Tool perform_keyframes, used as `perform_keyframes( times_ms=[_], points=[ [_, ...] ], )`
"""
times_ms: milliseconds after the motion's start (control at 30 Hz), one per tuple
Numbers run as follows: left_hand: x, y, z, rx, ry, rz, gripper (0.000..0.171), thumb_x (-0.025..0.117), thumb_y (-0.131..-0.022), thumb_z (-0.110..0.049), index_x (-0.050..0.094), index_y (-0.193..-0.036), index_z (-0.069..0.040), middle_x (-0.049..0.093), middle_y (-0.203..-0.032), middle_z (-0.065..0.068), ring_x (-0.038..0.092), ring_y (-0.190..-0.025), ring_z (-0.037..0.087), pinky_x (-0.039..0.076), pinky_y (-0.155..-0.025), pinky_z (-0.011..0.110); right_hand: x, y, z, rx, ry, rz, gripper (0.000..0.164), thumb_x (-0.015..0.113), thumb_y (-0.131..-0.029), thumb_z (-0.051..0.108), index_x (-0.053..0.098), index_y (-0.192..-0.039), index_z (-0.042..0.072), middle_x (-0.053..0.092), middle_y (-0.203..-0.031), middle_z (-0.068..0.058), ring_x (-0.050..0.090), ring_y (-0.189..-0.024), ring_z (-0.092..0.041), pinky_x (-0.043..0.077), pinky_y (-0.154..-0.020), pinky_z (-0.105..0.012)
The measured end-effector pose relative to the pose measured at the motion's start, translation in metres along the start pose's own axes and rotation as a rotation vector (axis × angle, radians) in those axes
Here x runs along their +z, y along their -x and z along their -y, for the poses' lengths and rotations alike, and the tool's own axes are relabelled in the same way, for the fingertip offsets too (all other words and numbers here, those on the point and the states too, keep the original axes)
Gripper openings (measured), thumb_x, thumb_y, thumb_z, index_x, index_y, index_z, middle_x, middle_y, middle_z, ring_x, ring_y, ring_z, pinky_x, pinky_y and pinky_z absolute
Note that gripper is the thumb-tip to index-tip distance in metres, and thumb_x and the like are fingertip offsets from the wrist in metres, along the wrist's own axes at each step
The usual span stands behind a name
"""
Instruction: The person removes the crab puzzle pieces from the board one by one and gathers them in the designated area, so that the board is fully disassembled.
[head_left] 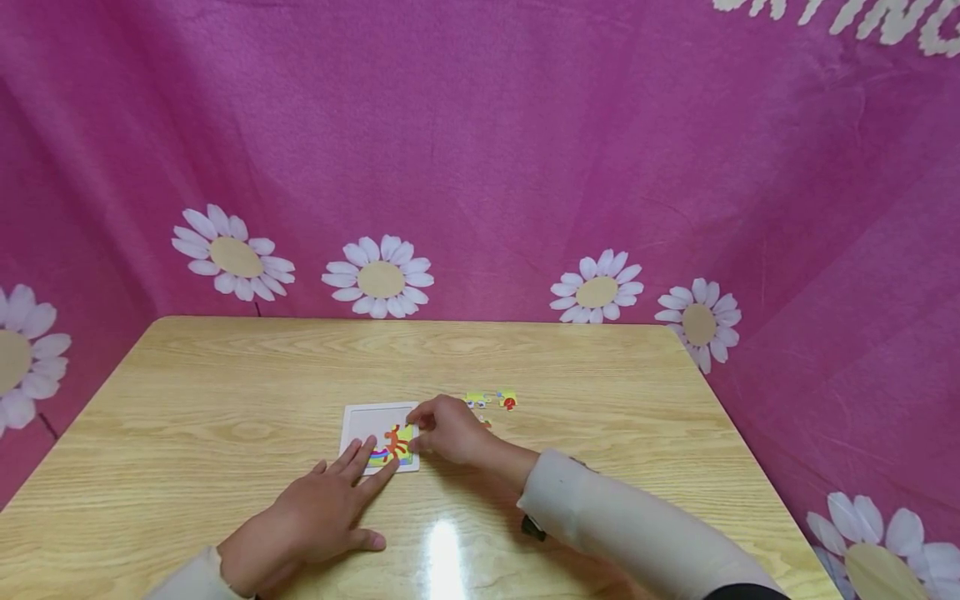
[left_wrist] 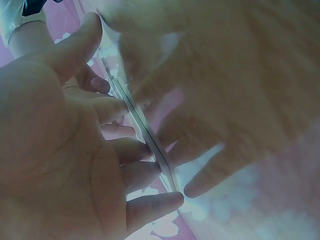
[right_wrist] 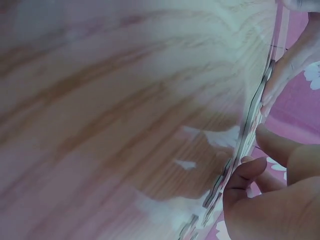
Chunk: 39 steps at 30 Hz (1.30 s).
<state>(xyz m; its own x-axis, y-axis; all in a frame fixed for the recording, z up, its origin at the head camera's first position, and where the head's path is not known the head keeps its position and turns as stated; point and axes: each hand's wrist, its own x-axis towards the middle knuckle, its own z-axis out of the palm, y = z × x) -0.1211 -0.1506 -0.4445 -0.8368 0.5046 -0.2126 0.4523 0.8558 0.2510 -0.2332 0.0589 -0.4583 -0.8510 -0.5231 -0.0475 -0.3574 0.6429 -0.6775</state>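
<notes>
A white square puzzle tray (head_left: 365,417) lies on the table, its lower right part filled with joined jigsaw pieces in yellow, orange and rainbow colours. My left hand (head_left: 322,506) spreads its straight fingers over the tray's near edge and the pieces; its palm fills much of the left wrist view. At the tray's right side, my right hand (head_left: 452,431) pinches a yellow puzzle piece (head_left: 407,432) at its edges with curled thumb and finger. That piece is partly hidden by the fingertips. The right wrist view shows the curled fingers (right_wrist: 247,175) close against the tray's edge.
Several loose puzzle pieces lie right of the tray, among them a yellow one with a red shape (head_left: 508,401) and a yellow one (head_left: 476,400) partly behind my right hand. The wooden table (head_left: 225,375) meets a pink curtain (head_left: 480,167) with daisies at its far edge.
</notes>
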Motion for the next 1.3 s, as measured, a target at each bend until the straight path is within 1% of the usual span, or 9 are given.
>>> perform_keyframes(
  times_ms=[133,267,533,633,800,967,1100,1200,1300],
  points=[
    [0.0,-0.001,0.0,0.0,-0.011,-0.002,0.095,0.071,-0.085,-0.066,0.039,-0.161,-0.018,0.023,-0.167,0.026,0.029,-0.152,0.043,0.04,-0.107,0.069,0.001,0.0,0.003,-0.01,0.023,0.006,0.027,0.087,-0.083,0.01,0.078,-0.108,0.005,0.065,-0.09,-0.001,0.052,-0.082,-0.008,0.046,-0.078,-0.022],
    [0.001,-0.001,0.0,0.0,-0.013,-0.003,0.095,0.071,-0.085,-0.066,0.039,-0.16,-0.018,0.023,-0.167,0.027,0.029,-0.152,0.044,0.04,-0.107,0.069,0.001,-0.001,0.005,-0.003,0.035,0.007,0.026,0.087,-0.083,0.009,0.077,-0.107,0.006,0.063,-0.089,-0.001,0.051,-0.082,-0.008,0.046,-0.077,-0.023],
    [0.0,-0.002,-0.001,-0.011,-0.004,0.01,0.094,0.071,-0.085,-0.065,0.04,-0.16,-0.018,0.023,-0.167,0.027,0.028,-0.153,0.044,0.039,-0.108,0.069,0.003,-0.003,0.007,-0.014,0.038,-0.015,0.026,0.089,-0.077,0.003,0.072,-0.097,0.006,0.058,-0.085,-0.002,0.048,-0.08,-0.009,0.043,-0.075,-0.023],
    [-0.001,-0.002,-0.001,-0.016,-0.007,0.016,0.094,0.071,-0.085,-0.065,0.04,-0.16,-0.018,0.023,-0.167,0.027,0.028,-0.153,0.044,0.039,-0.108,0.069,0.004,-0.004,0.007,-0.007,0.035,-0.016,0.026,0.089,-0.077,0.002,0.07,-0.096,0.007,0.057,-0.085,-0.001,0.047,-0.08,-0.008,0.042,-0.074,-0.023],
    [0.0,-0.002,-0.001,-0.017,-0.012,0.015,0.093,0.071,-0.085,-0.065,0.04,-0.16,-0.018,0.024,-0.167,0.027,0.029,-0.152,0.043,0.04,-0.108,0.068,0.005,-0.006,0.01,0.029,0.025,-0.006,0.027,0.087,-0.08,0.001,0.066,-0.095,0.009,0.057,-0.086,0.0,0.049,-0.08,-0.011,0.043,-0.073,-0.024],
    [0.0,-0.002,-0.001,-0.012,-0.019,0.004,0.093,0.072,-0.085,-0.064,0.041,-0.159,-0.018,0.025,-0.166,0.027,0.031,-0.152,0.043,0.041,-0.108,0.068,0.005,-0.005,0.012,0.065,-0.003,0.001,0.025,0.085,-0.083,0.001,0.064,-0.094,0.011,0.059,-0.086,-0.001,0.051,-0.079,-0.013,0.043,-0.072,-0.026],
    [0.001,-0.002,-0.001,-0.005,-0.024,-0.008,0.092,0.072,-0.085,-0.063,0.042,-0.159,-0.017,0.026,-0.166,0.028,0.032,-0.151,0.044,0.041,-0.107,0.068,0.004,-0.005,0.011,0.043,-0.03,-0.017,0.024,0.084,-0.082,-0.002,0.066,-0.093,0.009,0.062,-0.084,-0.002,0.052,-0.077,-0.01,0.044,-0.072,-0.025],
    [0.002,-0.003,0.0,-0.003,-0.027,-0.01,0.092,0.072,-0.085,-0.063,0.043,-0.158,-0.017,0.026,-0.165,0.028,0.032,-0.151,0.044,0.041,-0.107,0.068,0.004,-0.006,0.011,0.025,-0.057,-0.019,0.022,0.082,-0.082,-0.004,0.068,-0.095,0.007,0.065,-0.082,-0.002,0.053,-0.074,-0.008,0.044,-0.071,-0.023],
    [0.001,-0.003,0.0,-0.007,-0.031,-0.004,0.091,0.072,-0.085,-0.063,0.043,-0.158,-0.017,0.026,-0.165,0.028,0.032,-0.151,0.044,0.041,-0.107,0.068,0.004,-0.007,0.01,0.025,-0.067,-0.013,0.016,0.079,-0.086,-0.003,0.071,-0.094,0.007,0.062,-0.077,0.002,0.052,-0.072,-0.007,0.043,-0.07,-0.022]
  ],
)
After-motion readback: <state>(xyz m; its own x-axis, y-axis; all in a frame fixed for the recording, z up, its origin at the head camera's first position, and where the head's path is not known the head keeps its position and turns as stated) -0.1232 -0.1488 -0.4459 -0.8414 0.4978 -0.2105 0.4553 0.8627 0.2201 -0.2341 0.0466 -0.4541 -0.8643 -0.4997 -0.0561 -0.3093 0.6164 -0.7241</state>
